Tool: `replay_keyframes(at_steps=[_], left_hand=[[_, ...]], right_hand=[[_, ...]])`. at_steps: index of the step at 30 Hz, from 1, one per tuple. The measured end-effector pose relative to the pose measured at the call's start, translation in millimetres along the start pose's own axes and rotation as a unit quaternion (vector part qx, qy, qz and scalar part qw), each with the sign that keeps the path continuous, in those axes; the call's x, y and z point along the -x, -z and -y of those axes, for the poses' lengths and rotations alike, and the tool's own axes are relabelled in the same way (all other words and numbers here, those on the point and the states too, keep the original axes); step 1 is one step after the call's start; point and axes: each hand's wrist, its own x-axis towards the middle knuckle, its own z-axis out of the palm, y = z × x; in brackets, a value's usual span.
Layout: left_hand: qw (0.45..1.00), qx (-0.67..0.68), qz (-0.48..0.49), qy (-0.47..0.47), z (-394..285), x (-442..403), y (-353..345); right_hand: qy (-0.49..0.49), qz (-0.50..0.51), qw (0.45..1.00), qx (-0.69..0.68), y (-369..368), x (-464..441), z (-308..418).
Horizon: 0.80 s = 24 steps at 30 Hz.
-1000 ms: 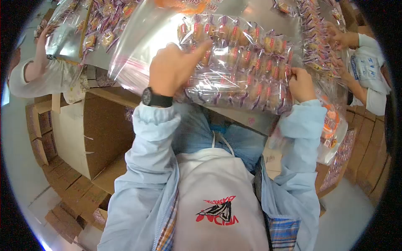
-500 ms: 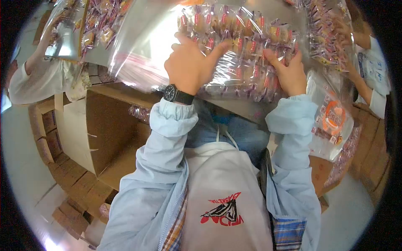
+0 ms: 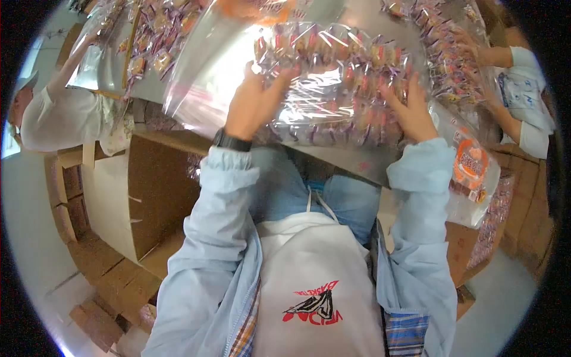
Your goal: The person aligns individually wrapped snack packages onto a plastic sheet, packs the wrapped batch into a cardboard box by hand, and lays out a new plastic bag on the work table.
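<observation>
A clear plastic bag (image 3: 333,77) filled with rows of small wrapped snacks in purple and red wrappers lies in front of me. Glare covers its middle. My left hand (image 3: 257,102) holds its left end, thumb apart from the fingers and partly over the plastic; motion blurs it. At the opposite end my right hand (image 3: 411,113) holds the bag, thumb on top and fingers along the side. Some fingertips are hidden by the angle. Flat clear plastic bags (image 3: 199,89) lie just left of my left hand.
Loose wrapped snacks (image 3: 157,35) lie at the far left, more snacks (image 3: 449,59) at the right. An open cardboard box (image 3: 160,196) stands below left. Printed clear bags (image 3: 473,166) hang at the right. Co-workers' arms (image 3: 56,116) show at left and right (image 3: 505,113).
My left hand has slid left to the bag's end. My right hand has shifted slightly. The snack-filled bag sits a little lower in view, and the camera view has moved somewhat.
</observation>
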Motion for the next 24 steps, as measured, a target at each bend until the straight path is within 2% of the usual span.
replay_keyframes(at_steps=[1, 2, 5, 6, 8, 10, 13, 14, 16, 17, 18, 19, 21, 23, 24], left_hand=[[0.998, 0.017, -0.05, -0.034, -4, 7, -1], [0.992, 0.03, -0.098, -0.07, -8, 14, -2], [0.948, -0.118, -0.198, -0.219, 0, 11, -15], [0.98, -0.093, -0.089, -0.153, -3, 12, -15], [0.973, -0.168, -0.094, -0.125, -5, 15, -24], [0.972, -0.188, -0.085, -0.115, -6, 13, -27], [0.981, -0.116, -0.097, -0.122, -7, 13, -24], [0.991, -0.005, -0.078, -0.106, -5, 11, -20], [0.974, 0.215, -0.039, -0.066, 1, 11, -11], [0.97, 0.243, 0.008, 0.002, 4, 12, -2], [0.958, 0.273, 0.052, 0.072, 1, 13, 12], [0.937, 0.305, 0.094, 0.141, 0, 14, 21], [0.925, 0.348, 0.103, 0.115, -1, 18, 28], [0.927, 0.362, 0.067, 0.065, -11, 27, 38], [0.901, 0.423, 0.089, 0.026, -15, 30, 51]], right_hand=[[0.003, -0.027, 0.997, 0.078, 3, 8, 2], [0.04, -0.11, 0.987, 0.114, 6, 15, 6], [0.134, -0.106, 0.985, -0.011, 6, 15, 18], [0.113, -0.09, 0.989, -0.006, 2, 18, 29], [0.07, -0.061, 0.996, 0.012, -3, 24, 48], [0.093, -0.077, 0.993, 0.018, -6, 19, 41], [0.1, -0.107, 0.989, -0.007, -16, 21, 29], [0.101, -0.122, 0.987, -0.022, -16, 19, 26], [0.029, -0.085, 0.981, -0.171, -6, 14, 19], [-0.007, -0.061, 0.968, -0.243, 0, 14, 14], [-0.069, -0.018, 0.977, -0.2, 6, 16, 7], [-0.075, -0.004, 0.98, -0.183, 9, 20, 10], [-0.059, 0.022, 0.988, -0.141, 18, 17, 20], [-0.036, -0.038, 0.964, -0.259, 12, 13, -12], [-0.05, -0.044, 0.924, -0.376, 12, 15, -29]])
